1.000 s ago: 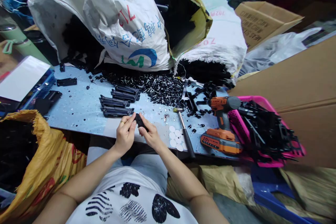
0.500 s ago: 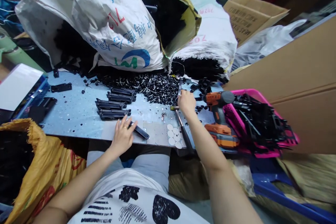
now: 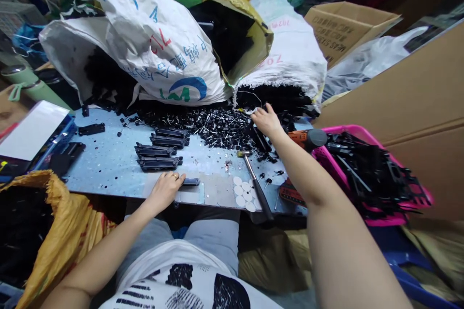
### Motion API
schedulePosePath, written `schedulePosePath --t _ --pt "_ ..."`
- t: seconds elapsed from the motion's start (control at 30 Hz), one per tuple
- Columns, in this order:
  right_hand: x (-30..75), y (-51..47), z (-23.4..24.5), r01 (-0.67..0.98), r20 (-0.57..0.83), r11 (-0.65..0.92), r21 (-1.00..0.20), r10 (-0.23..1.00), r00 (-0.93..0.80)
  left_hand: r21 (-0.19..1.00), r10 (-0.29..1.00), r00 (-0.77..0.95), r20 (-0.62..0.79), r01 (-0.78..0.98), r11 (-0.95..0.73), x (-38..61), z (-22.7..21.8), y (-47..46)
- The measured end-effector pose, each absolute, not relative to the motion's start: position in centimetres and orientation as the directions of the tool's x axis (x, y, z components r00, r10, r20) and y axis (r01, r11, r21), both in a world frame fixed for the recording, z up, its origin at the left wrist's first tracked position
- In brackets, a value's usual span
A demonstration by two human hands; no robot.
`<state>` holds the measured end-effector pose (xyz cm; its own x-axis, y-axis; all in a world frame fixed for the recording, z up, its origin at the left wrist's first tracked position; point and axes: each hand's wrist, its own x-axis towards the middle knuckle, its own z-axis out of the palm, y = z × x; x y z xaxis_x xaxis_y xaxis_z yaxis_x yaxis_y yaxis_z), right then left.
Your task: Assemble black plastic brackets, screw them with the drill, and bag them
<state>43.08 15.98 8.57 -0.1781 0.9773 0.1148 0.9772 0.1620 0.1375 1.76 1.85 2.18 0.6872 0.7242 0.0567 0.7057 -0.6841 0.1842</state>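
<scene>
My left hand point(image 3: 165, 189) lies on the near edge of the blue table point(image 3: 108, 164), fingers curled over a long black plastic part point(image 3: 191, 181) that rests flat there. My right hand point(image 3: 266, 119) reaches far across to the black parts spilling from a white sack point(image 3: 293, 53); its fingers are bent down among them, and what they hold, if anything, is hidden. Three finished-looking black parts point(image 3: 159, 149) lie in a row left of centre. A heap of small black screws or pins point(image 3: 217, 125) covers the table's back.
A hammer point(image 3: 255, 183) lies beside white round stickers point(image 3: 241, 190). An orange cordless drill point(image 3: 308, 140) sits under my right forearm. A pink basket point(image 3: 362, 130) of black parts stands on the right, cardboard boxes point(image 3: 344, 24) behind, a yellow sack point(image 3: 54, 231) at left.
My right hand left the black part, moved to the right and then farther back to the sack's mouth. My left hand lowered the part onto the table edge and stays on it.
</scene>
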Motion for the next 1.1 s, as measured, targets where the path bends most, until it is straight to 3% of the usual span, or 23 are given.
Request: schedulePosePath --t 0.13,0.2,0.3,0.4,0.63,0.8,1.1 --pt "39.4 11.5 9.7 0.979 0.128 0.127 0.157 0.981 -0.148 0.221 0.745 0.667 0.008 0.725 -0.652 2.0 1.7 2.2" --pt "36.1 7.7 9.0 0.979 0.041 0.159 0.127 0.985 -0.165 0.246 0.724 0.690 -0.011 0.703 -0.667 2.7 1.5 2.4" --pt "31.1 1.7 6.6 0.925 -0.176 0.379 -0.031 0.909 -0.378 0.298 0.683 0.729 -0.035 0.660 -0.690 3.7 1.4 2.8" --pt "27.9 -2.5 4.0 0.809 -0.186 0.581 -0.093 0.788 -0.587 0.362 0.665 0.745 -0.053 0.635 -0.683 4.1 1.6 2.9" --pt "26.4 -3.9 1.9 0.889 -0.240 0.453 -0.060 0.858 -0.454 0.367 0.660 0.749 -0.061 0.632 -0.683 4.7 2.5 2.5" --pt "25.5 -4.3 3.5 0.907 -0.152 0.420 -0.020 0.896 -0.418 0.388 0.657 0.754 0.013 0.601 -0.698 4.6 2.1 2.5" --pt "25.5 -3.4 5.1 0.851 -0.093 0.524 0.013 0.848 -0.521 0.402 0.677 0.733 0.073 0.599 -0.692 3.5 1.5 1.9"
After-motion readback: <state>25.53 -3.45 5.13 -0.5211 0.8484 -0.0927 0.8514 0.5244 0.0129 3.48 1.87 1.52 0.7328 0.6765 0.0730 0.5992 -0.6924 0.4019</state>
